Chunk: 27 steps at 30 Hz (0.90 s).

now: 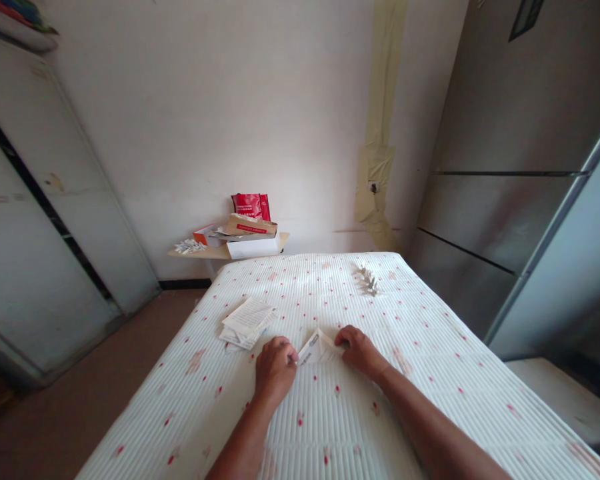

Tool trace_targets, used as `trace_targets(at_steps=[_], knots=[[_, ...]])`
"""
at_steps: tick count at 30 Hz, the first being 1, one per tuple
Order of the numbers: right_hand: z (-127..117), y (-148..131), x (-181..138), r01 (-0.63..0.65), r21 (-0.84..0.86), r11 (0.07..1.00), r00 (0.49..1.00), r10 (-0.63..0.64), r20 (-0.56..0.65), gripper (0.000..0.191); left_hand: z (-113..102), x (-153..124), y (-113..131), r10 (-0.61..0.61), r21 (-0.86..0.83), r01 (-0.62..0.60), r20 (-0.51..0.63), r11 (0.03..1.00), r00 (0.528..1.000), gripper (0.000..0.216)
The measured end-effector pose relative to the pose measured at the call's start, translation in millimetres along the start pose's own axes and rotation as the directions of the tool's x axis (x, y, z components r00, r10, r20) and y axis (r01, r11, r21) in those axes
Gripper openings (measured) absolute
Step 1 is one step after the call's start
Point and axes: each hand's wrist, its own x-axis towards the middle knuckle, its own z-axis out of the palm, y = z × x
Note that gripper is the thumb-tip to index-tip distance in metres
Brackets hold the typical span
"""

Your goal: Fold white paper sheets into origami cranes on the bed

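A folded piece of printed paper (318,348) lies on the quilted white cover with red spots (325,407), its peak pointing away from me. My left hand (276,363) pinches its left corner, fingers curled. At the right corner, my right hand (357,348) grips the paper between thumb and fingers. To the left, beyond my left hand, rests a loose stack of printed paper sheets (247,322). Farther off on the right sits a row of small folded paper pieces (367,280) with pointed tips.
Against the wall, a low table (220,253) carries a white box (253,249), a red bag (251,206), an orange box (205,235) and a pile of whitish pieces (189,247). A grey refrigerator (485,200) stands at right, a pale cabinet (55,220) at left.
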Motion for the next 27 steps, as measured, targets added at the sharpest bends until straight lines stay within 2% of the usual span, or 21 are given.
trace_targets(at_steps=[6, 10, 13, 19, 27], knots=[[-10, -2, -2, -0.081, 0.104, 0.991, 0.996, 0.076, 0.046, 0.035, 2, 1, -6, 0.033, -0.037, -0.034, -0.030, 0.999, 0.999, 0.022], [-12, -1, -3, -0.146, 0.201, 0.969, 0.989, 0.138, 0.053, 0.033, 1, 1, -7, 0.004, -0.069, -0.010, -0.077, 0.998, 0.997, 0.023], [-9, -1, -3, -0.094, 0.152, 0.984, 0.996, 0.092, 0.020, 0.032, -3, -1, -2, 0.008, -0.079, -0.015, -0.087, 0.997, 0.996, 0.021], [-2, -5, -6, 0.053, 0.045, 0.998, 0.999, -0.053, 0.006, 0.034, -8, -4, 6, 0.064, -0.005, -0.064, 0.003, 0.998, 0.998, 0.030], [2, -2, -7, 0.067, 0.066, 0.996, 0.997, -0.066, -0.028, 0.030, -5, -2, 5, 0.092, -0.026, -0.092, -0.025, 0.995, 0.995, 0.022]])
